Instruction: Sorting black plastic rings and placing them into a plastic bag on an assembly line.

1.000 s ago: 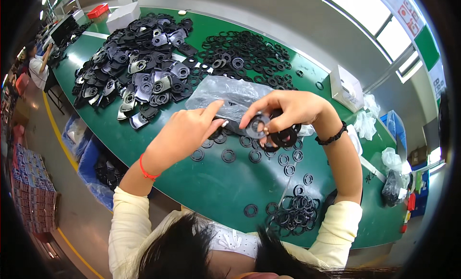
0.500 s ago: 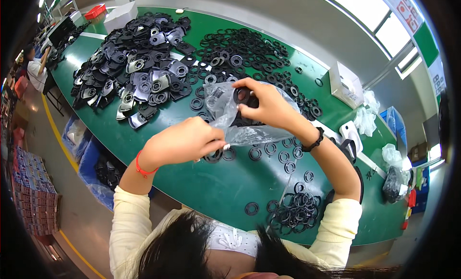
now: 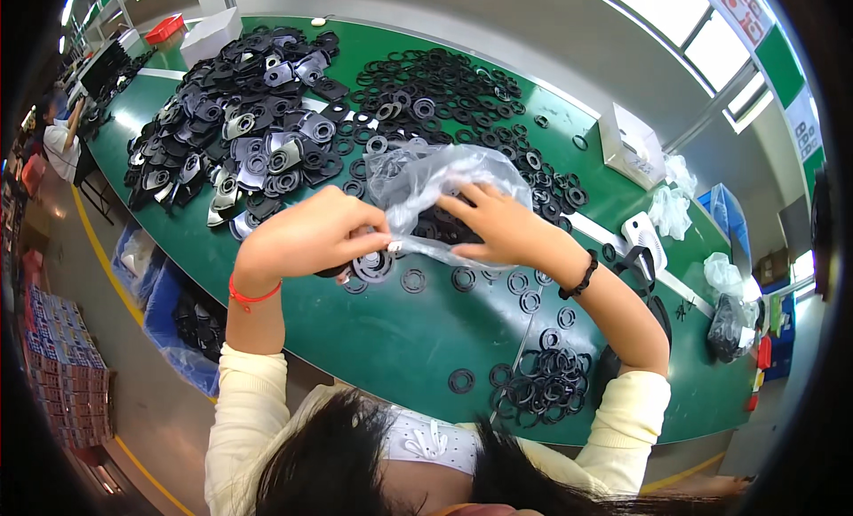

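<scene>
Two hands (image 3: 311,236) on crinkly clear bag (image 3: 435,174)

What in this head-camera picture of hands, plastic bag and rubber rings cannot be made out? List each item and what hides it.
- Head view: contents of the clear plastic bag, blurred by crumpled film and covered by the right hand.
- Head view: what the left hand fingers pinch, hidden by the knuckles.
- Head view: black rings near the body, too small to count.

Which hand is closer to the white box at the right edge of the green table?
Right. The right hand on the plastic bag lies nearer the white box; the left hand is farther left.
</scene>
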Demonstrator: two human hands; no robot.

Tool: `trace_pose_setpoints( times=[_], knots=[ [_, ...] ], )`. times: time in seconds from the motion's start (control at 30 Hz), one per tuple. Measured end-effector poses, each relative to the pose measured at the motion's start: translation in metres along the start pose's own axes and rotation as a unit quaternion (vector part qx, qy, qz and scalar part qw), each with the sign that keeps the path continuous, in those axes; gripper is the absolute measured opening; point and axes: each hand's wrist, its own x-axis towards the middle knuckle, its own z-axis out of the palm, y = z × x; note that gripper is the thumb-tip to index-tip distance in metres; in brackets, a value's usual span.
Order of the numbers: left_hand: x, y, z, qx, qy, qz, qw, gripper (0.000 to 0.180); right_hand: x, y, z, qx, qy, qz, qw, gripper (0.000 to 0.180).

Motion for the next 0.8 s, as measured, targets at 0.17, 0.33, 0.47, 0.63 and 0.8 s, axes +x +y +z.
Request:
trace_pose_setpoints(
  times=[0.17,0.33,0.47,0.63,0.8],
  knots=[
    [0.014,0.026,-0.001,-0.264,0.098,0.043,0.958,0.020,0.008,-0.004,-0.018,-0.126,0.060,0.028,0.990,0.092],
    [0.072,0.044,0.030,-0.294,0.019,0.062,0.954,0.026,0.010,0.018,-0.040,0.119,0.038,0.031,0.992,0.058],
    [0.127,-0.012,0.066,0.091,0.306,0.110,0.941,0.018,-0.008,0.029,-0.090,0.127,0.108,0.026,0.986,0.038],
    [0.138,-0.041,0.075,0.216,0.335,0.049,0.916,0.026,-0.072,0.016,-0.097,0.093,0.148,0.206,0.963,0.016],
    [0.088,0.008,0.070,0.088,0.323,0.184,0.924,0.014,-0.176,0.012,-0.003,0.029,-0.219,0.396,0.891,0.069]
  ],
)
